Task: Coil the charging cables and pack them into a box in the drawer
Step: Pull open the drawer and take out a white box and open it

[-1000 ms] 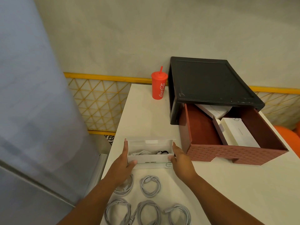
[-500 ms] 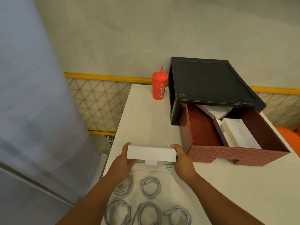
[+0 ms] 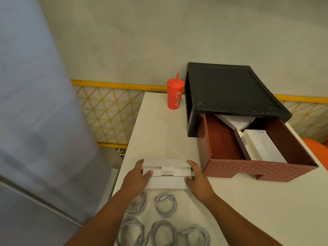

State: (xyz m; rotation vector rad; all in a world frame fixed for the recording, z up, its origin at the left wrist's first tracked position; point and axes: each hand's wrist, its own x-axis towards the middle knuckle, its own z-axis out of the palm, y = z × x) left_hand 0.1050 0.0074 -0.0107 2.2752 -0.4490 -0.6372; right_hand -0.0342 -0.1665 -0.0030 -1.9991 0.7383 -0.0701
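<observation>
Since the earlier frame, the lid of the small white cardboard box (image 3: 166, 172) has come down. It now lies closed with its tab at the front, and the cables seen inside it before are hidden.

Your left hand (image 3: 136, 176) grasps the box's left end, fingers wrapped round the far corner and thumb on the front face. Your right hand (image 3: 198, 178) grasps the right end in the same way. The box rests on the white table (image 3: 159, 130), outside the drawer.

On your side of the box, five coiled white charging cables (image 3: 165, 204) lie loose on the table in two rows. Your left forearm covers part of the left-hand coils.

Just right of your right hand, the reddish-brown plastic drawer (image 3: 257, 170) stands pulled out of its black plastic housing (image 3: 230, 87). Two long white cartons (image 3: 262, 146) lie in its right half.

A red lidded cup with a straw (image 3: 174, 95) stands at the table's far edge, beside the housing. A yellow lattice fence (image 3: 110, 112) runs behind the table.
</observation>
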